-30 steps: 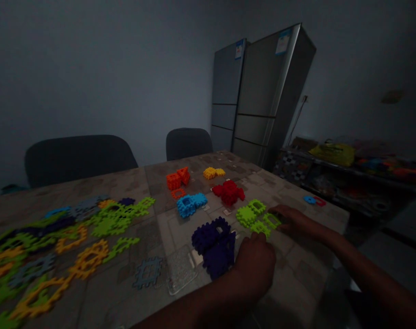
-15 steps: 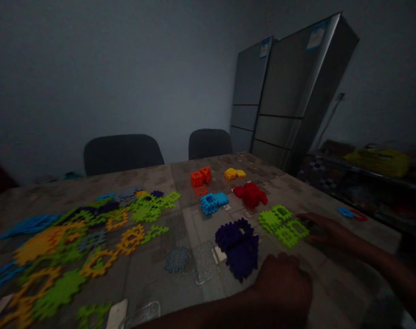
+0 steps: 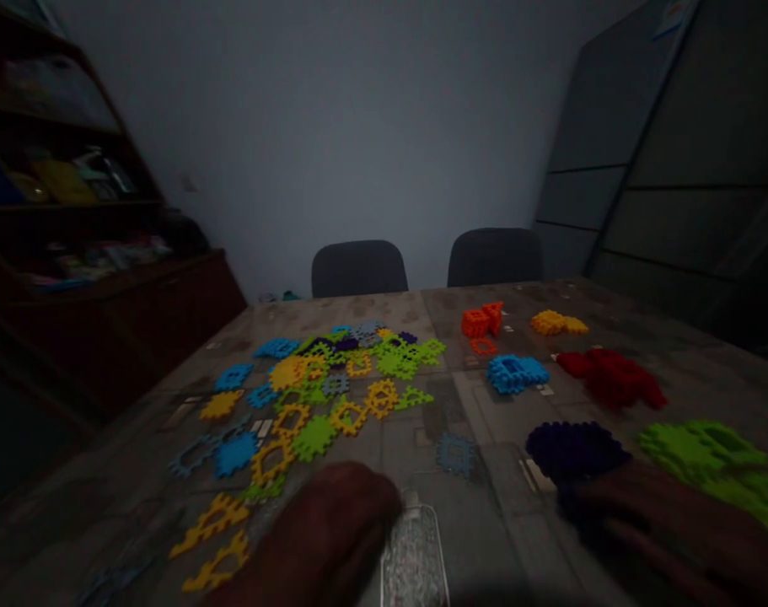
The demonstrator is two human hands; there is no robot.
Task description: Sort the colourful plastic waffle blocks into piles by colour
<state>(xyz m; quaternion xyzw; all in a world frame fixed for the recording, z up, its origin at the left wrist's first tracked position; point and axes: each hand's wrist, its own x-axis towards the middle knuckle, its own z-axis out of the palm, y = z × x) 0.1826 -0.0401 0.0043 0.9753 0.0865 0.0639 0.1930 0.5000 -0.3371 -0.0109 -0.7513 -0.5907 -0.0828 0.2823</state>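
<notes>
The room is dim and the picture is smeared. My left hand (image 3: 336,527) hovers low over the table (image 3: 485,523), next to a clear plastic piece (image 3: 415,556) and below the scattered flat puzzle pieces (image 3: 320,388); its fingers do not show. My right hand (image 3: 662,523) lies just in front of the purple block assembly (image 3: 573,451), fingers stretched out towards it and holding nothing. The green pieces (image 3: 712,455) sit to the right of that hand. A grey-blue flat tile (image 3: 456,453) lies between the two hands.
Farther back on the table stand a blue block (image 3: 516,373), a red one (image 3: 611,379), an orange one (image 3: 483,320) and a yellow one (image 3: 551,322). Two dark chairs (image 3: 358,268) stand behind the table. A fridge (image 3: 674,169) is at right, a dark shelf (image 3: 61,211) at left.
The view has swung left, bringing in the shelf. My left hand has moved left, away from the purple assembly. My right hand has left the green pieces and come in front of the purple assembly.
</notes>
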